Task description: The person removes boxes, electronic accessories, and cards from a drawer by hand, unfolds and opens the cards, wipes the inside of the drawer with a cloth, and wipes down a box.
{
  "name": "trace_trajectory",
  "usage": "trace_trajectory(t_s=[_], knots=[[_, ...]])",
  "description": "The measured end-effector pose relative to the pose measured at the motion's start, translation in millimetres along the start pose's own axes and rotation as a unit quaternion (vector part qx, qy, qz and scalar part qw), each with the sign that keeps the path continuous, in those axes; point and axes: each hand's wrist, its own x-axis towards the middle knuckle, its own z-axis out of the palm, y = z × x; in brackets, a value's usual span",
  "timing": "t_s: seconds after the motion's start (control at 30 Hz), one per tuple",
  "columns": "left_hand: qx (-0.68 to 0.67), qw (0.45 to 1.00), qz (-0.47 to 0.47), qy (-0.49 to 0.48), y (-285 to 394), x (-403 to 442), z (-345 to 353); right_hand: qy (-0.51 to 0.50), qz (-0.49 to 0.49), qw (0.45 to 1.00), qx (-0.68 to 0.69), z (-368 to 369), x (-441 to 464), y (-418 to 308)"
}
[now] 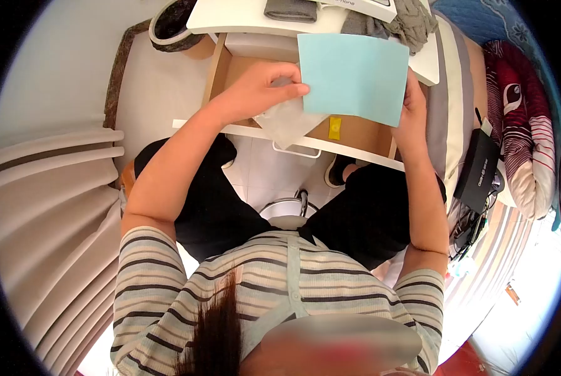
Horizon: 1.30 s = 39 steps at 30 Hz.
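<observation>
A light blue sheet of paper (355, 76) is held up over the open drawer (233, 72). My left hand (271, 89) pinches its left edge, with the thumb on the near face. My right hand (413, 119) grips the right edge, most of its fingers hidden behind the sheet. Below my left hand a whitish, translucent plastic bag (290, 124) hangs over the drawer's front edge; whether that hand also holds it, I cannot tell. Inside the drawer lies a small yellow packet (335, 128).
On the white tabletop (236, 17) sit folded grey cloth (291, 10), a white box (368, 7) and crumpled cloth (412, 28). A lined bin (168, 44) stands at the left. To the right, a black box (479, 170) and cables rest on the striped bed (459, 94).
</observation>
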Motion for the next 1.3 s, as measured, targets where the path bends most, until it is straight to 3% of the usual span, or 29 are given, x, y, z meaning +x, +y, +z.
trace_trajectory(t_s=[0.07,0.27,0.33,0.43,0.47,0.6,0.67,0.87,1.0,1.07,1.17,1.3], knots=[[0.015,1.000,-0.005,0.008,-4.2,-1.5,-4.0,-0.011,0.041,0.997,0.059,-2.0,1.9,0.3],[-0.037,0.999,-0.037,0.010,-1.7,-5.2,-3.8,-0.037,-0.021,0.995,-0.087,3.1,-1.8,-25.4],[-0.119,0.992,-0.017,0.047,3.0,-7.9,0.8,-0.082,0.005,0.991,-0.110,5.4,-3.4,-29.2],[-0.129,0.990,-0.013,0.060,3.2,-5.3,-15.0,-0.152,-0.074,0.982,-0.088,9.1,-7.1,-38.8],[-0.105,0.993,-0.002,0.061,0.7,-4.4,-16.2,-0.165,-0.050,0.979,-0.111,8.7,-8.5,-42.2],[-0.071,0.992,0.020,0.101,1.7,-3.9,-3.0,-0.134,-0.041,0.984,-0.110,0.7,-6.8,-40.4],[-0.029,0.986,0.037,0.161,-2.1,-1.0,-1.2,-0.140,0.009,0.988,-0.072,-0.8,-7.7,-41.7],[-0.028,0.982,0.037,0.181,-5.4,-0.3,1.2,-0.103,0.034,0.994,-0.015,-3.6,-9.4,-37.1],[-0.053,0.989,0.040,0.135,-7.5,-1.6,2.2,-0.074,0.009,0.997,-0.020,-4.5,-9.8,-35.7],[-0.191,0.979,-0.016,0.065,-3.9,-3.3,7.5,-0.060,0.016,0.997,-0.051,-4.8,-9.1,-34.6],[-0.197,0.976,-0.094,0.002,-1.6,-5.3,20.9,-0.017,-0.011,0.998,-0.064,2.8,-10.4,-32.4],[-0.079,0.994,-0.079,-0.004,-2.8,-1.3,6.5,0.013,-0.090,0.985,-0.147,-7.1,-10.0,-33.7]])
